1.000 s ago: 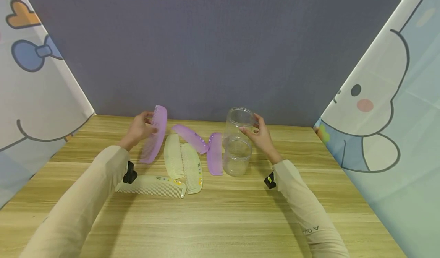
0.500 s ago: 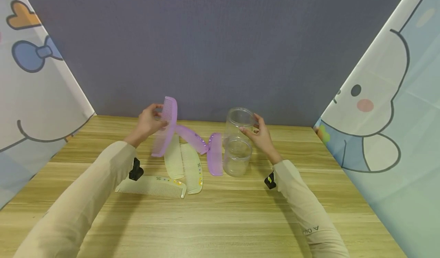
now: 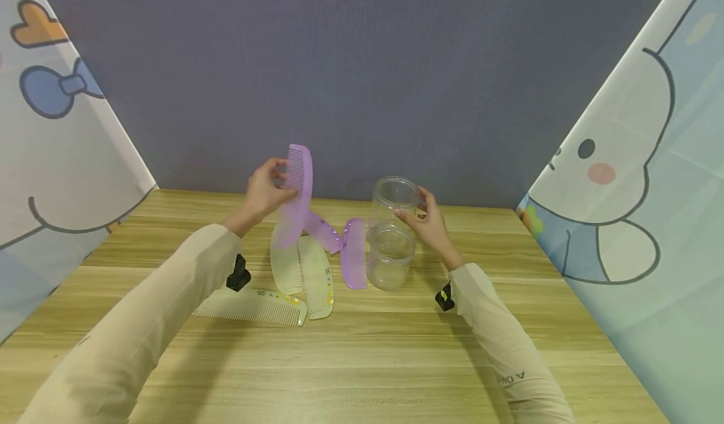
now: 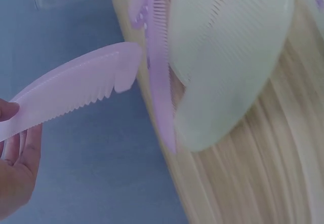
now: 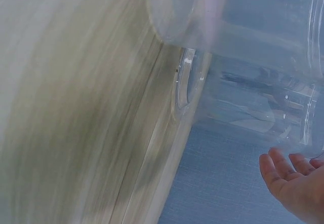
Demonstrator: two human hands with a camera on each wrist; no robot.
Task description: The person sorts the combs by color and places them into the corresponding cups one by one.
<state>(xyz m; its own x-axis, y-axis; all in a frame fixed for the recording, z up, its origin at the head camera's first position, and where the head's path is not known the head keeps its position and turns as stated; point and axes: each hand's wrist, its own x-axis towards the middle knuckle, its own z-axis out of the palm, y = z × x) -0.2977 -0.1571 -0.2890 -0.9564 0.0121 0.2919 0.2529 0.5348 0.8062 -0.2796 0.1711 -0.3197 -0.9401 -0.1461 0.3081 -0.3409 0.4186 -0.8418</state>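
A person's left hand (image 3: pixel 263 191) pinches a purple comb (image 3: pixel 305 182) between thumb and fingers, holding it raised and nearly upright, top leaning slightly right, above the far side of a wooden worktop (image 3: pixel 362 367). The comb extends above and below the grip, its teeth facing the hand and its smooth spine turned away; its lower end overlaps, in the head view, a pale green comb (image 3: pixel 287 272) lying below. The right hand (image 3: pixel 428 224) curves thumb and fingers around the side of the rear clear jar (image 3: pixel 389 205), near the rim; the front clear jar (image 3: pixel 390 270) stands just before it. Between the held comb and the jars lie a slanted purple comb (image 3: pixel 325 232) and an upright-pointing purple comb (image 3: pixel 354 254), near each other. A second pale green comb (image 3: pixel 318 279) rests beside the first, while a crosswise pale green comb (image 3: pixel 254 308) lies nearest the wearer.
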